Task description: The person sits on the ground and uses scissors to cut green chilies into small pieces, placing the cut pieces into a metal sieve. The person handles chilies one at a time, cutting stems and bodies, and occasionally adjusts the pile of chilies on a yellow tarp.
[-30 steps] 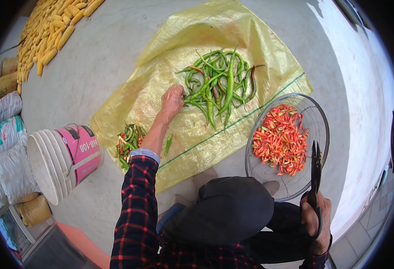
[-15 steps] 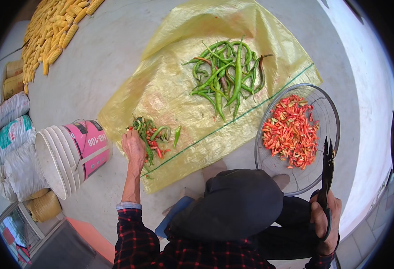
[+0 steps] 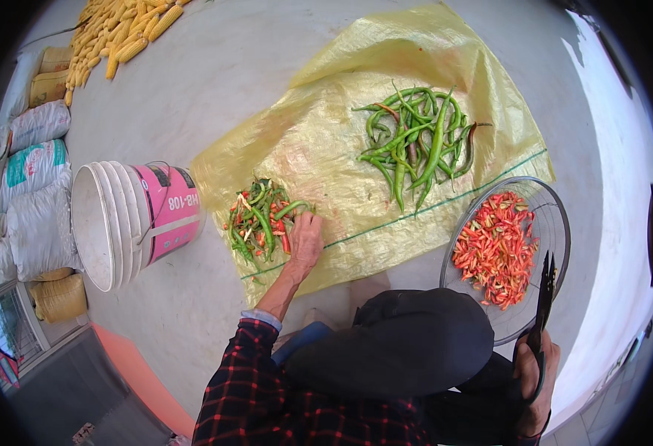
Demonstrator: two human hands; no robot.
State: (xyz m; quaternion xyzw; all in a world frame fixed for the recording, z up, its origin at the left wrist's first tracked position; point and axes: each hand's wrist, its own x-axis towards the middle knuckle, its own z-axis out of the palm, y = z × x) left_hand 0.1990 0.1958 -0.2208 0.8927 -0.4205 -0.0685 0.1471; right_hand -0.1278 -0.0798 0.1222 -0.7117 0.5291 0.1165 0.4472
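My left hand (image 3: pixel 306 244) is at the right edge of a small pile of red and green chili peppers (image 3: pixel 256 215). Its fingers curl down beside a bent green pepper (image 3: pixel 288 209), and whatever lies under them is hidden. In my right hand (image 3: pixel 536 372) I grip a pair of black scissors (image 3: pixel 544 293), blades pointing up, beside the rim of a round wire basket (image 3: pixel 457 249). Chopped red chili pieces (image 3: pixel 497 249) fill part of that basket. Farther off, long green chili peppers (image 3: pixel 416 141) lie heaped on a yellow plastic sheet (image 3: pixel 326 141).
A stack of white buckets with a pink label (image 3: pixel 170 212) lies tipped on its side left of the sheet. Filled sacks (image 3: pixel 40 215) line the left wall. Corn cobs (image 3: pixel 129 33) are piled at the far left. My knee (image 3: pixel 401 342) is close in front.
My left hand has moved from the left side of the small pile to its right edge, where a separate green pepper lay. My right hand still holds the scissors by the basket.
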